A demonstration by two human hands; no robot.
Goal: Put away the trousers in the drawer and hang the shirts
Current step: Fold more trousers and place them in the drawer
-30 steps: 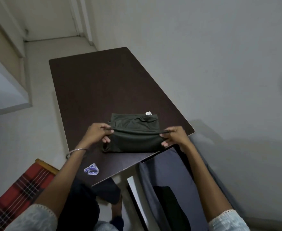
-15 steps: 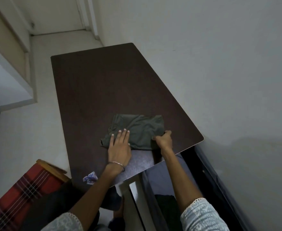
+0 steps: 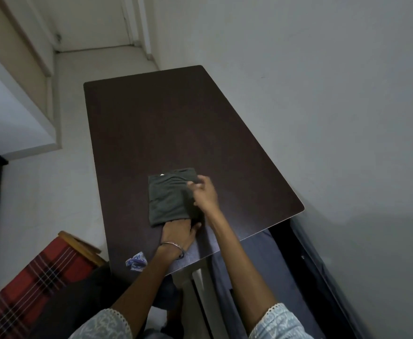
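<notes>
Pale wall [image 3: 322,94] is running along the right long edge of the dark brown table [image 3: 176,123], and bare floor is lying open off its left edge. Folded dark green trousers [image 3: 168,199] are sitting close to the table's near edge, a little right of its middle.

Half a second ago the bundle was lying wider than deep, with the left hand pressing flat on top. Now it is lying narrower, doubled over once more, so the folding is looking finished. The left hand [image 3: 178,232] is now reaching in from the near edge with its fingers tucked beneath the bundle. The cloth is hiding them, so I cannot tell how far they are curling. The right hand [image 3: 205,194] is working at the bundle's far right corner, fingers bunched and seeming to pinch the top layer, though blur is softening them. By my reading, both hands are getting ready to lift the trousers off as one packet.

Below the table's near right corner a grey-blue opening [image 3: 261,260], probably the drawer, is showing beside the right forearm, so the way down looks short. A small blue-and-white wrapper [image 3: 137,261] is lying toward the near left corner, apart from the bundle. A red plaid chair [image 3: 41,277] is standing off that corner.
</notes>
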